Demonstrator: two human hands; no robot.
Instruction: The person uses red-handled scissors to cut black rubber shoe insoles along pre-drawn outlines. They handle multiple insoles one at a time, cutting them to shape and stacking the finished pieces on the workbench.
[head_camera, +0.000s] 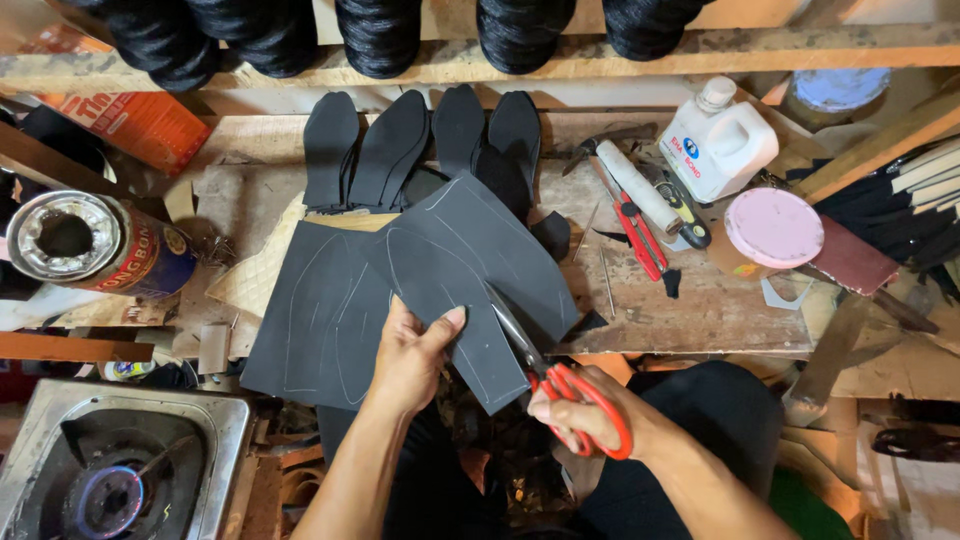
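A dark grey sheet (470, 270) marked with pale outlines is held over the near edge of the wooden worktop (700, 300), and all places below are taken from it. At its lower left edge the sheet is pinched by the left hand (410, 355): the thumb is laid on top, pointing up and right, the fingers are curled beneath, and the forearm rises from the bottom of the view. At its lower right, red-handled scissors (560, 385) are gripped by the right hand (580, 415), fingers closed through the loops, wrist bent inward, forearm entering from the lower right corner. The blades are set into a slit cut in the sheet's lower edge; how far they are parted cannot be told. A second dark sheet (310, 320) is seen lying under and left of it. Just beyond it, black sole-shaped cutouts (420, 140) are lined up. To its right, a red utility knife (640, 235), a white bottle (720, 140) and a pink round lid (773, 227) are noted. To its left a tin can (95, 245) lies on its side, and below left a gas burner (110, 480) is seen.
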